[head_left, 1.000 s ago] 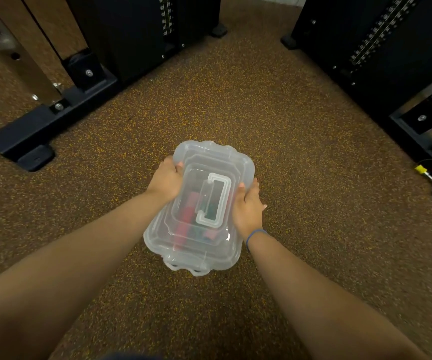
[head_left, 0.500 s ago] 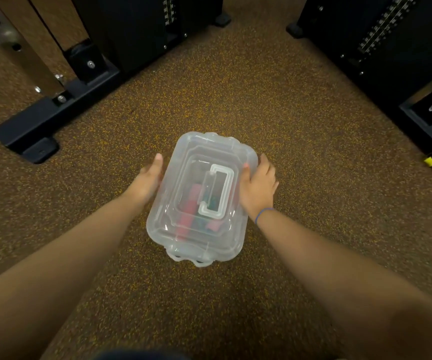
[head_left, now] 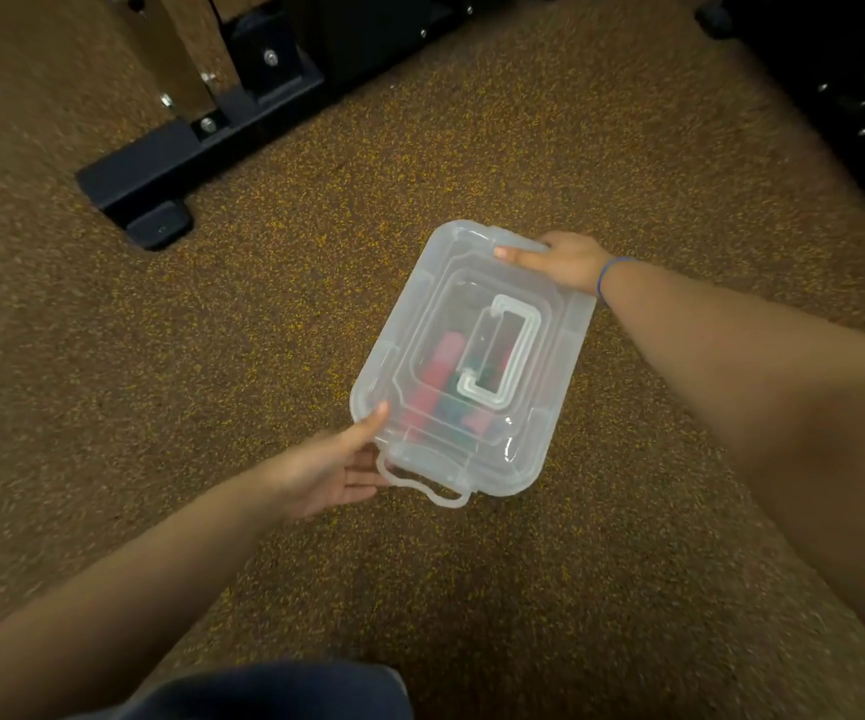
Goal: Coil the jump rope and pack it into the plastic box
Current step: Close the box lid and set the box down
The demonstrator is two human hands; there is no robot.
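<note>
The clear plastic box [head_left: 562, 356] lies on the speckled floor with its lid on and the lid's handle [head_left: 516, 350] folded flat. The jump rope [head_left: 440, 361] shows through the lid as red and green shapes inside. My left hand [head_left: 326, 470] is at the near left corner, thumb on the lid and fingers under the near latch [head_left: 430, 488]. At the far end my right hand [head_left: 565, 259] grips the edge, thumb pressed on the lid. The far latch is hidden under that hand.
A black gym machine base [head_left: 160, 168] juts onto the brown floor [head_left: 627, 148] at upper left. More dark machinery [head_left: 861, 96] fills the upper right corner. My dark-clad knee [head_left: 274, 691] is at the bottom edge.
Both hands left the box's long sides. The left went to the near end by the latch, the right to the far end. The box stays on the floor, lid on.
</note>
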